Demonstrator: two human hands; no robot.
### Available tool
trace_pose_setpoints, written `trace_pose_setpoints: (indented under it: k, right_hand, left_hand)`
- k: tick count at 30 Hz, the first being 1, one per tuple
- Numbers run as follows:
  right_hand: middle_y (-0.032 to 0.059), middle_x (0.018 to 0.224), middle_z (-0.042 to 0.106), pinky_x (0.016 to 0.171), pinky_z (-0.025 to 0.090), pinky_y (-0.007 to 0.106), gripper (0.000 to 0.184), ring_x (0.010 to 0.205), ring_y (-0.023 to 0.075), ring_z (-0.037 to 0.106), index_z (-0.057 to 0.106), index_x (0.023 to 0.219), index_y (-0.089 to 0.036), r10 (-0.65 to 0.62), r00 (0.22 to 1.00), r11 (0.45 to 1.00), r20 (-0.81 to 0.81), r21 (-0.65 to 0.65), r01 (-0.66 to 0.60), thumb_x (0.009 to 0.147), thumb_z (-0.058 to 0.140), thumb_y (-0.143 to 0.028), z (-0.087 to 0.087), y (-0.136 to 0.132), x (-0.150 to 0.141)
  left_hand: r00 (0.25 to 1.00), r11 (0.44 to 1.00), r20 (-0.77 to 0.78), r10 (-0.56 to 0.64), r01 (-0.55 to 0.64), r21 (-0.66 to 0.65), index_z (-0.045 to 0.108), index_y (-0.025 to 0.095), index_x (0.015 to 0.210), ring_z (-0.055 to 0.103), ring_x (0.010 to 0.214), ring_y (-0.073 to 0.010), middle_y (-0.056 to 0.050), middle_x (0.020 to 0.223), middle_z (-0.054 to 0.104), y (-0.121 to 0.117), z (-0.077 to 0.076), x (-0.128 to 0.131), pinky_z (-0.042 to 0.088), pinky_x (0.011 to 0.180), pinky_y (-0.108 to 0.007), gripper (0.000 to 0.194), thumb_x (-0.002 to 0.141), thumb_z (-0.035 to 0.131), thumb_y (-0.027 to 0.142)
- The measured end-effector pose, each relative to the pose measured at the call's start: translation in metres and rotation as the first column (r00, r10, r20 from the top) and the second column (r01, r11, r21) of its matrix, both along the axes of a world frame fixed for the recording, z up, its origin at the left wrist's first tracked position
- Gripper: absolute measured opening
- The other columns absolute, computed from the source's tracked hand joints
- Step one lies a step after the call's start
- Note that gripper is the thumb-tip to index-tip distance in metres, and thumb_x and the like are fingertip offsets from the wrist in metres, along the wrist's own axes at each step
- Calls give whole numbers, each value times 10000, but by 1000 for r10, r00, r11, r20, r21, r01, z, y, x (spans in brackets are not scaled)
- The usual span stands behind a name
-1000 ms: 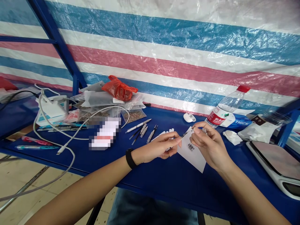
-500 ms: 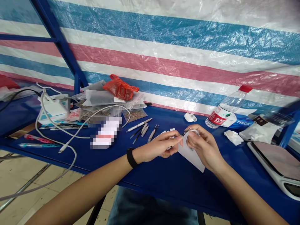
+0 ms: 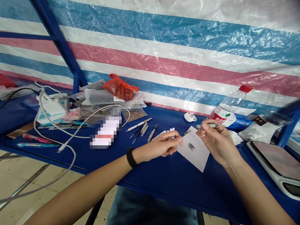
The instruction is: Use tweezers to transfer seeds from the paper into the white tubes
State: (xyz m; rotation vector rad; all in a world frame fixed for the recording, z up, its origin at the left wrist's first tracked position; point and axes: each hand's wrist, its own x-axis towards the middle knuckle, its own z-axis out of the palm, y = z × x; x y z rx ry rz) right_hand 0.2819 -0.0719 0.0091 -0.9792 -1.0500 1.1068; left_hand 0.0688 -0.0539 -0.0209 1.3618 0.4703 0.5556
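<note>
Left hand (image 3: pixel 169 143): closed in a pinch on a thin dark-tipped piece (image 3: pixel 187 132), with tip directed over the white sheet (image 3: pixel 195 157). Right hand (image 3: pixel 217 139): closed on a slim pale tube (image 3: pixel 212 125), between thumb and fingers, above the table (image 3: pixel 145 178) and apart from the dark tip.

Handling, as judged: light and stiff; smooth enough to roll or slip; fine tip easily damaged. Grip each by mid-body, clear of the ends, with light pressure.

Pose: forearms angled inward from the near side; left knuckles uppermost, right hand raised slightly higher, fingers curled.
</note>
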Motion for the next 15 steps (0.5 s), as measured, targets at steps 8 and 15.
trace_pose_setpoints:
  k: [8,15]
  right_hand:
    - [14,848,642,562,491,285,358,589,90,512,680,625,-220,55,997,998,56,38,-57,669,935,-467,-1,-4,-3]
    - [39,832,669,580,516,305,324,608,130,555,745,682,-233,72,959,990,274,95,-102,731,877,-525,-6,-7,-3]
  left_hand:
    - [1000,999,-17,-14,15,37,551,187,925,331,520,-79,59,609,423,-1,0,0,252,481,-196,333,1019,508,503]
    - [996,996,-94,-8,17,90,552,190,928,375,564,-93,51,642,437,-2,0,0,294,516,-213,344,1020,490,516]
